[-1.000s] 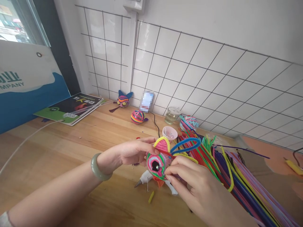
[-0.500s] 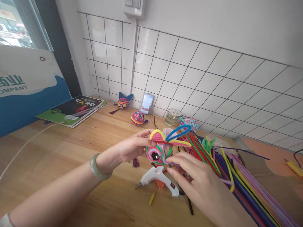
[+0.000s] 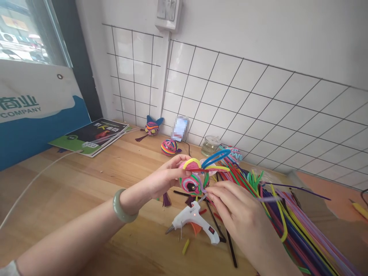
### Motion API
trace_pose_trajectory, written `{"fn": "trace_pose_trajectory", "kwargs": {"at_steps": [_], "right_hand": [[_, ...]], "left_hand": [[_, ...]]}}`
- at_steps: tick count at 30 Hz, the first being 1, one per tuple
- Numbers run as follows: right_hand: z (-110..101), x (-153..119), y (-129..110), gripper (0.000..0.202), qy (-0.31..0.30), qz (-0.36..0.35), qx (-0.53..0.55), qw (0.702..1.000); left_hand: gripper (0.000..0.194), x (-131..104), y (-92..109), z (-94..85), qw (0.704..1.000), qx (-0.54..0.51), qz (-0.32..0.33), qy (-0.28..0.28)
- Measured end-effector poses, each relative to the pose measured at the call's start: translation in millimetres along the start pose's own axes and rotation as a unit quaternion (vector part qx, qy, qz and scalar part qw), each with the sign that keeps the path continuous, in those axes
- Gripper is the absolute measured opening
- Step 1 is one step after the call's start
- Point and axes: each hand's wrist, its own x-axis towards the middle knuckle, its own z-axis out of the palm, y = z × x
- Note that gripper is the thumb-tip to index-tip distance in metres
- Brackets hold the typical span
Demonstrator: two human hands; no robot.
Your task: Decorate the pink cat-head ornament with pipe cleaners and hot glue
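My left hand, with a green bangle on its wrist, grips a round pipe-cleaner ornament from the left, thumb in front. The ornament has a pink, green and lilac spiral around a dark eye, yellow-edged pink ear shapes on top and a blue loop. My right hand pinches a lilac pipe cleaner against the ornament's lower right side; its free tail sticks out behind the hand. Just below lies a white glue gun with a lit orange light. A purple tassel hangs beneath the left hand.
Loose coloured pipe cleaners cover the right side. At the back stand a blue-eared ornament, a striped ball, a phone and a glass jar. Magazines and a white cable lie left.
My right fingers have shifted slightly along the lilac pipe cleaner at the ornament's edge. The ornament is turned a little, and the whole view has moved slightly.
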Motion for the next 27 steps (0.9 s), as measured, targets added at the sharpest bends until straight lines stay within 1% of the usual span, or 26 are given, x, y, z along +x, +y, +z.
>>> {"fn": "trace_pose_trajectory", "kwargs": {"at_steps": [3,5,9,11,13,16,20,22,24,27], "right_hand": [[-2,1,-1,0.023,-0.007,-0.025,0.021,0.999],[-4,2,-2,0.023,-0.025,-0.041,0.024,0.999],[-6,3,-4,0.025,-0.067,-0.037,0.028,0.997],[-6,3,-5,0.025,-0.069,-0.036,0.030,0.997],[-6,4,-5,0.024,-0.055,-0.038,0.030,0.997],[-6,4,-4,0.023,-0.013,-0.045,0.027,0.999],[-8,2,-4,0.031,0.088,-0.083,0.027,0.992],[-9,0,-5,0.032,0.122,-0.090,0.035,0.988],[-7,-2,-4,0.029,0.115,-0.082,0.045,0.989],[-1,-3,3,0.020,0.057,-0.038,0.054,0.996]], "left_hand": [[0.036,-1,0,-0.3,1.000,0.007,-0.006,-0.015],[0.034,-1,0,-0.3,0.999,0.019,-0.022,-0.026],[0.028,-2,1,0.0,0.997,0.029,-0.059,-0.032],[0.030,-2,1,0.5,0.997,0.022,-0.070,-0.025],[0.032,-2,1,1.2,0.997,0.007,-0.074,-0.020],[0.035,-1,1,1.7,0.998,-0.013,-0.066,-0.010],[0.032,3,1,-0.6,0.999,-0.028,-0.023,0.037],[0.030,4,3,-2.4,0.997,-0.044,0.003,0.059],[0.028,5,6,-4.4,0.995,-0.065,0.018,0.070],[0.026,6,12,-7.2,0.990,-0.097,0.021,0.096]]}}
